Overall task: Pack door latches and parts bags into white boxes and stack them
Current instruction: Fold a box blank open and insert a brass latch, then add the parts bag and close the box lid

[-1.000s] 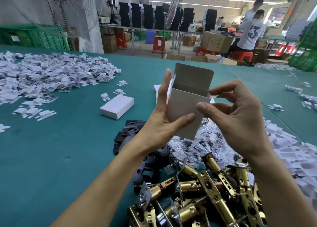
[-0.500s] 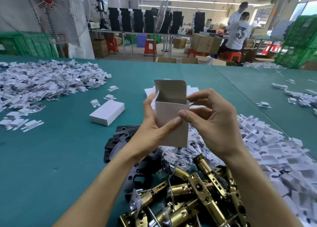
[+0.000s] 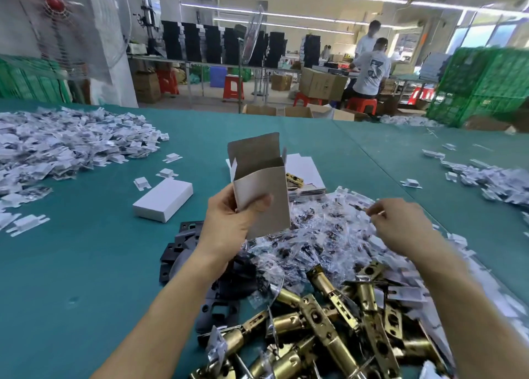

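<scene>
Partly behind box (image 3: 264,187), left hand (image 3: 226,225).

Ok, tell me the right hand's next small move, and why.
Probably pinch one bag from the parts bags and drop it in: the left hand holds the white box open-topped, and the right hand is over that pile.

A teal table (image 3: 86,264) is spread across the foreground. A caged fan (image 3: 54,3) with a red hub is mounted at the upper left, and green crates (image 3: 483,86) are stacked at the far right. Beyond the table, black stacks (image 3: 214,43) are lined up on a long bench, red stools (image 3: 233,86) are set near it, and a cardboard carton (image 3: 322,85) is placed beside a seated person (image 3: 372,74) in a white shirt.
</scene>
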Motion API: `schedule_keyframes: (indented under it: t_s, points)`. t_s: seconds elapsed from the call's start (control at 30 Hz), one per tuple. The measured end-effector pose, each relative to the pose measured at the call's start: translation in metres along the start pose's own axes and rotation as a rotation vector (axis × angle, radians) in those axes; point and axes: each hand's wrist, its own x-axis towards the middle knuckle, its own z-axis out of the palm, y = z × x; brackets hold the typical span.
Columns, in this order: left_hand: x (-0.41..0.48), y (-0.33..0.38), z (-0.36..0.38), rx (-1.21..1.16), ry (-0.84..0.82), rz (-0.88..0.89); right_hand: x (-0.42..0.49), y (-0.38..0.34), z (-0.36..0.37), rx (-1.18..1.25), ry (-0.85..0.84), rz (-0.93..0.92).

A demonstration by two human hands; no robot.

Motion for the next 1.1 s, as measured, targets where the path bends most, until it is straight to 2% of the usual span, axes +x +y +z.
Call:
schedule_keyframes:
  t_s: [0.07, 0.13, 0.3, 0.5, 0.6, 0.67, 0.7, 0.8, 0.87, 0.97, 1.1]
  points:
    - [-0.003, 0.003, 0.004, -0.01, -0.029, 0.045, 0.004, 0.019, -0.003, -0.178, -0.1, 0.117]
    - [-0.004, 0.005, 0.006, -0.026, -0.058, 0.083, 0.005, 0.03, -0.002, -0.234, -0.153, 0.171]
    - [-0.005, 0.007, 0.005, -0.091, -0.063, 0.118, 0.002, 0.028, 0.005, -0.29, -0.138, 0.219]
    - [-0.006, 0.007, 0.005, -0.132, -0.07, 0.125, -0.007, 0.023, 0.005, -0.42, -0.15, 0.149]
    - [-0.005, 0.003, 0.005, -0.086, -0.059, 0.111, -0.01, 0.019, 0.006, -0.49, -0.065, 0.11]
    - [-0.004, 0.0, 0.006, -0.04, -0.046, 0.115, -0.007, 0.013, 0.0, -0.387, 0.044, 0.052]
    - [-0.004, -0.002, 0.006, -0.006, -0.032, 0.125, -0.007, 0.007, -0.005, -0.245, 0.07, 0.004]
    - [-0.004, -0.009, 0.004, 0.118, 0.014, 0.165, -0.02, -0.022, -0.027, 0.342, 0.019, -0.188]
    - [-0.003, -0.013, 0.002, 0.187, 0.047, 0.173, -0.04, -0.044, -0.044, 0.55, -0.042, -0.356]
    - [-0.002, -0.018, 0.0, 0.26, 0.104, 0.157, -0.068, -0.067, -0.061, 0.492, -0.06, -0.597]
    - [-0.003, -0.02, 0.002, 0.292, 0.088, 0.13, -0.078, -0.081, -0.063, 0.358, 0.169, -0.717]
